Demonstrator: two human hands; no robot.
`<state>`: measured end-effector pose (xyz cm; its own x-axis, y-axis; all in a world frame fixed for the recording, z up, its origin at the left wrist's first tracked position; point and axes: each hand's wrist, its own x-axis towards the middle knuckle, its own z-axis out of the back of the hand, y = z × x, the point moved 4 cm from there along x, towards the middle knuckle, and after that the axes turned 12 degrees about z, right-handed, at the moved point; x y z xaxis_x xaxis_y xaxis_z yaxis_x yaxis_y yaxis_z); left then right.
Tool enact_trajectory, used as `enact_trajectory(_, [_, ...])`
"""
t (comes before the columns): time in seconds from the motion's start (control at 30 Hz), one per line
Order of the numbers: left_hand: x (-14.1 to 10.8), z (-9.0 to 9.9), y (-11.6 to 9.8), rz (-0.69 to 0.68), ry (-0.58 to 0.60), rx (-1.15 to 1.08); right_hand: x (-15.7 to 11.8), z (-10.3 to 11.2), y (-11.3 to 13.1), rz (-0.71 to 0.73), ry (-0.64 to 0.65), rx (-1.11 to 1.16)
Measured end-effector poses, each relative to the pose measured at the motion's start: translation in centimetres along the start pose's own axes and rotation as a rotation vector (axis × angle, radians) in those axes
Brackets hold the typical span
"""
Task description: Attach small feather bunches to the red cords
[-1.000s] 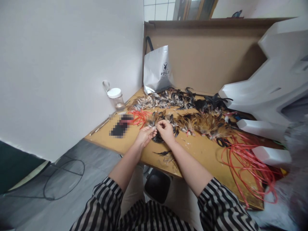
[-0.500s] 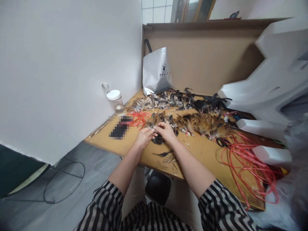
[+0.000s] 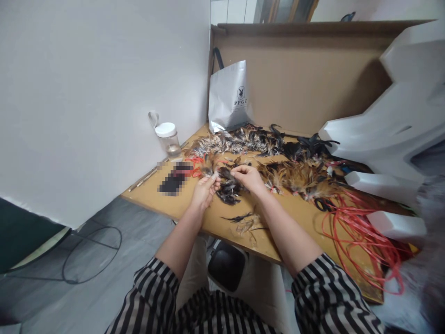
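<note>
My left hand (image 3: 204, 191) is closed in a pinch on a small bunch of brown feathers (image 3: 209, 162), with the feathers fanning upward from the fingertips. To its right, my right hand (image 3: 251, 179) has thumb and forefinger pressed together beside a pile of dark feathers (image 3: 228, 191). Whatever lies in that pinch is too small to make out. Red plastic strips (image 3: 197, 162) lie just behind the left hand. Several loose feathers (image 3: 247, 222) are scattered on the table near its front edge.
On the wooden table (image 3: 194, 211), tied brown feather bundles (image 3: 295, 178) and a row of mottled feathers (image 3: 239, 141) lie farther back. Around them are a lidded jar (image 3: 168, 139), a silver bag (image 3: 227, 99), black scissors (image 3: 323, 204), red strips (image 3: 361, 246) and white foam (image 3: 368, 120).
My hands have come apart: the right one has moved right to the dark feathers, while the left keeps the brown bunch. The view has shifted slightly.
</note>
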<state>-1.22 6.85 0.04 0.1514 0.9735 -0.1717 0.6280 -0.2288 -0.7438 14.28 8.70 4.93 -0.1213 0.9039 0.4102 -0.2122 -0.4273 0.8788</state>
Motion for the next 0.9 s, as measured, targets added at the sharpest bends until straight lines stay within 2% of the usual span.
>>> enact_trajectory(0.1, [0.1,0.2,-0.3,0.009,-0.016,-0.098,0.4,1.0,0.2,0.067,0.166,-0.181])
enact_trajectory(0.23, [0.1,0.2,-0.2,0.024,-0.011,-0.119,-0.5,1.2,0.8,0.208,0.399,-0.472])
enact_trajectory(0.37, [0.2,0.2,0.1,0.048,0.011,-0.116,-1.9,0.4,1.6,0.363,0.491,-0.807])
enact_trajectory(0.47, [0.2,0.2,0.1,0.057,0.02,-0.105,-2.6,-0.4,1.7,0.372,0.535,-0.991])
enact_trajectory(0.57, [0.2,0.2,0.1,0.064,0.016,-0.097,-2.7,-0.8,1.3,0.344,0.517,-1.076])
enact_trajectory(0.63, [0.2,0.2,0.1,0.067,0.014,-0.108,-2.4,-0.7,0.9,0.309,0.448,-1.042])
enact_trajectory(0.7, [0.1,0.2,0.0,0.07,0.007,-0.125,-2.0,-0.1,0.3,0.266,0.355,-0.912])
enact_trajectory(0.77, [0.1,0.2,0.0,0.08,-0.005,-0.134,-1.6,0.6,-0.5,0.196,0.283,-0.694])
enact_trajectory(0.9, [0.2,0.1,0.1,0.103,0.002,-0.124,-1.3,1.4,-2.1,-0.068,0.234,-0.225])
